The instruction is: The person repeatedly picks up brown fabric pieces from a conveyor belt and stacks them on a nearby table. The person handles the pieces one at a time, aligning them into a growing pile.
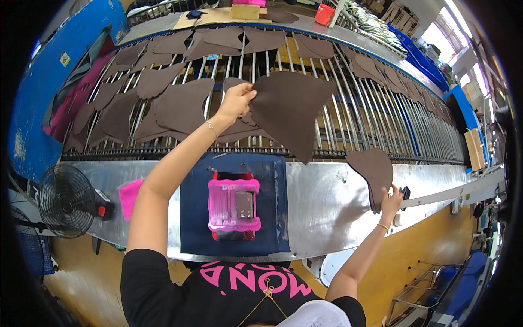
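My left hand point(237, 102), reaching far over the roller conveyor point(348, 117), pinches the upper left corner of a large dark brown cut piece point(297, 106), like leather or cloth. That piece hangs down over the bars and hides some of what lies beneath. Out to the right, my right hand point(391, 203) grips the lower end of a smaller brown curved piece point(373, 171), held above the metal table; its edge looks doubled, so it may be more than one layer. Similar brown pieces point(185, 103) lie overlapping in rows along the conveyor.
A pink-coated device point(234, 205) with red ends rests on a dark blue mat point(193, 234) on the metal table point(313, 218). To the left are a black fan point(66, 200), a pink cloth point(129, 198) and a blue machine panel point(32, 125). An orange bucket point(324, 14) stands beyond the conveyor.
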The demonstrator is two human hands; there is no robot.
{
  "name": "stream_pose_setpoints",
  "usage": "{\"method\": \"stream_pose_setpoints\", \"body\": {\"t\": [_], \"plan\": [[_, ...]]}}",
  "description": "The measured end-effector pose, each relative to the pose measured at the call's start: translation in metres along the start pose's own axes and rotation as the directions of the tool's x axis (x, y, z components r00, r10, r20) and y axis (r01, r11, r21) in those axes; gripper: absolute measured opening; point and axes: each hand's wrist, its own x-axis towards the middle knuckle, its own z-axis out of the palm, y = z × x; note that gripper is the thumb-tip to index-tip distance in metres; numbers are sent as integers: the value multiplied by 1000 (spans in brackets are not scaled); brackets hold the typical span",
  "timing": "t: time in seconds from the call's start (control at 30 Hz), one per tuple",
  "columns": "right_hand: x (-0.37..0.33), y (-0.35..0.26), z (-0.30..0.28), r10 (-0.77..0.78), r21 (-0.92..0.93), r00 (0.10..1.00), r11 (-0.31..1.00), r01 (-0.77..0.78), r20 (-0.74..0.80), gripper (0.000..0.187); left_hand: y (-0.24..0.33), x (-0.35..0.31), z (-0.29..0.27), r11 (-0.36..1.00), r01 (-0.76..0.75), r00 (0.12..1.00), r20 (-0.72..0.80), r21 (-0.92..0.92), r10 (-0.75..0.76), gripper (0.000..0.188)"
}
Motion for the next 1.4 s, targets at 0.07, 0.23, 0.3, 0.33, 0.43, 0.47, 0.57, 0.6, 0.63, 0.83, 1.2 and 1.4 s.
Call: {"method": "stream_pose_setpoints", "body": {"t": [0.07,0.23,0.3,0.33,0.43,0.47,0.57,0.6,0.63,0.83,1.2,1.4], "plan": [[-5,6,21,99,-73,995,992,-99,4,47,-27,23,-22,999,14,998,-61,-37,-17,12],[-12,6,49,169,-126,984,979,-162,53,53,-85,58,-55,994,88,976,-193,-60,-98,10],[-13,9,53,183,-130,983,974,-185,-29,54,-100,65,-63,990,123,961,-239,-72,-137,10],[-15,12,54,192,-137,979,970,-199,-66,54,-101,65,-61,986,148,952,-260,-79,-163,10],[-12,19,55,297,-209,954,931,-299,-45,54,-104,66,-57,979,196,940,-274,-50,-202,9],[-9,25,56,286,-211,958,935,-285,-24,54,-106,67,-58,980,198,943,-267,-20,-196,9],[-2,22,57,298,-201,954,937,-286,30,53,-114,68,-73,975,215,947,-257,52,-195,12],[-1,10,54,332,-188,942,929,-320,38,53,-117,67,-82,973,223,946,-256,65,-200,12],[-1,4,48,374,-173,927,916,-363,34,53,-116,69,-83,971,224,949,-243,77,-200,13],[6,31,53,294,-158,955,941,-298,-45,61,-119,68,-76,941,241,940,-299,238,-165,29],[-7,-13,23,-15,-22,972,1000,11,-235,20,-31,-8,-57,871,13,1000,-21,491,-3,41],[-47,-122,-63,-202,414,935,855,314,-292,24,16,-70,-22,902,-210,972,178,376,152,48]]}}
